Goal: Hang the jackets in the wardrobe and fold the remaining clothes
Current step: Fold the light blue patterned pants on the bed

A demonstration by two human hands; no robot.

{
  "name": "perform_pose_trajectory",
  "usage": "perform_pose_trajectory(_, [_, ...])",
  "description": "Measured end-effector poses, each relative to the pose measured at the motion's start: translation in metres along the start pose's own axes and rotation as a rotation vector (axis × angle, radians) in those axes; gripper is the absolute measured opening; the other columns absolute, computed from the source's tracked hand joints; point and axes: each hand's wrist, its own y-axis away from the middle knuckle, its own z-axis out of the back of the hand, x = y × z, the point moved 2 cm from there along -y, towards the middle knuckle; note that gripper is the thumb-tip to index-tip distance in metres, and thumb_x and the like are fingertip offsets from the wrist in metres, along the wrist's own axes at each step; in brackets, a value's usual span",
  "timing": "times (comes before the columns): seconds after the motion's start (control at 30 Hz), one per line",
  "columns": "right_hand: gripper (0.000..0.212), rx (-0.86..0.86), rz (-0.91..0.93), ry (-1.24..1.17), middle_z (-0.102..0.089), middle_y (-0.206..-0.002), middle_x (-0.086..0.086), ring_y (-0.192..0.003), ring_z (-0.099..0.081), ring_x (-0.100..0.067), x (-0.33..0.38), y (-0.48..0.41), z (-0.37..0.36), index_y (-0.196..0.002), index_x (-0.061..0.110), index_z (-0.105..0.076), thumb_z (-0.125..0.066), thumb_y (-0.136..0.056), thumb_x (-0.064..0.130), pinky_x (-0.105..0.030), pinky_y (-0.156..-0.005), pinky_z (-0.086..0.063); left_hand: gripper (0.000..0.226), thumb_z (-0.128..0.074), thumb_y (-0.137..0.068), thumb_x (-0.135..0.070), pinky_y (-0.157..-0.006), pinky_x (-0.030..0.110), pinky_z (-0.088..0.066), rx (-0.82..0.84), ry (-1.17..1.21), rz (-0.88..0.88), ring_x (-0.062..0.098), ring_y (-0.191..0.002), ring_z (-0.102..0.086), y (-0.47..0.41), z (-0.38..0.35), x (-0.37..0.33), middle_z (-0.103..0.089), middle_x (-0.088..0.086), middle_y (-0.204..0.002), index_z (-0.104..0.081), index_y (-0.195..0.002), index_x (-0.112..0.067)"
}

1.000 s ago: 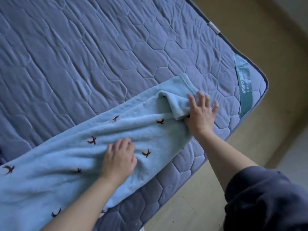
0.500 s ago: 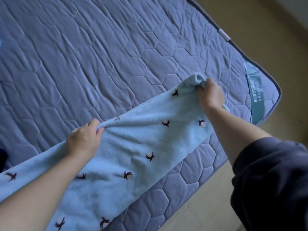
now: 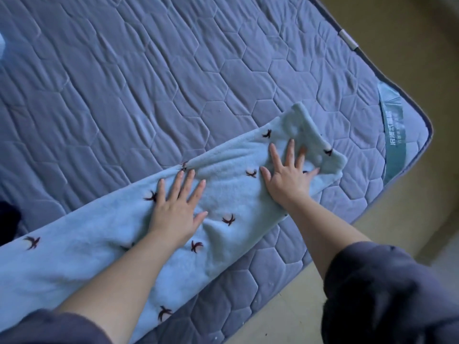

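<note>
A light blue fleece garment [image 3: 82,259] with small dark bird prints lies in a long band across the near side of the mattress [image 3: 149,78], from lower left to upper right. My left hand [image 3: 177,207] rests flat on its middle, fingers spread. My right hand [image 3: 288,175] presses flat near the garment's far end, fingers spread, beside a rumpled end flap [image 3: 305,125]. Neither hand grips the cloth. Dark sleeves cover both upper arms.
The grey-blue quilted mattress has a teal label strip [image 3: 393,127] near its right corner. Its edge [image 3: 419,155] runs along the right, with beige floor [image 3: 397,50] beyond. A dark item [image 3: 8,222] shows at the left edge.
Half a second ago both hands pinched the garment's far edge and lifted it. Now the cloth is laid down and both palms lie flat on it.
</note>
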Motion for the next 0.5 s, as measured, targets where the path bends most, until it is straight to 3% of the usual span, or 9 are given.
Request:
perform_pose_trajectory(0.1, [0.062, -0.071, 0.035, -0.012, 0.012, -0.161, -0.001, -0.146, 0.011, -0.033, 0.012, 0.032, -0.003, -0.15, 0.04, 0.002, -0.015, -0.094, 0.061, -0.071, -0.107, -0.006, 0.081, -0.031, -0.091, -0.063, -0.112, 0.058, 0.004, 0.012, 0.049, -0.025, 0.028, -0.147, 0.007, 0.032, 0.002, 0.011, 0.017, 0.005, -0.157, 0.012, -0.148, -0.025])
perform_pose_trajectory(0.17, [0.061, -0.043, 0.131, 0.011, 0.01, -0.161, 0.0, -0.146, 0.012, -0.032, 0.022, 0.066, -0.012, -0.151, 0.039, 0.0, -0.016, -0.096, 0.058, -0.071, -0.107, -0.006, 0.082, -0.047, -0.087, -0.062, -0.113, 0.059, -0.01, 0.029, 0.032, -0.063, 0.03, -0.147, -0.01, 0.071, 0.003, 0.023, -0.005, 0.007, -0.159, -0.014, -0.151, -0.024])
perform_pose_trajectory(0.27, [0.059, 0.018, 0.284, 0.058, 0.007, -0.161, -0.002, -0.147, 0.009, -0.033, 0.047, 0.123, -0.032, -0.151, 0.036, -0.001, -0.017, -0.097, 0.055, -0.073, -0.106, -0.007, 0.082, -0.074, -0.07, -0.057, -0.104, 0.062, -0.034, 0.019, 0.032, -0.157, 0.032, -0.137, -0.038, 0.131, 0.001, 0.039, -0.037, 0.01, -0.15, -0.049, -0.138, -0.019])
perform_pose_trajectory(0.5, [0.06, 0.194, 0.462, 0.058, 0.015, -0.16, -0.005, -0.144, 0.017, -0.037, 0.147, 0.247, -0.078, -0.151, 0.033, 0.006, -0.021, -0.1, 0.048, -0.074, -0.105, 0.001, 0.071, -0.08, -0.064, -0.049, -0.091, 0.065, -0.043, 0.042, 0.046, -0.085, 0.036, -0.123, -0.053, 0.254, -0.025, 0.113, -0.053, 0.013, -0.137, -0.064, -0.124, -0.013])
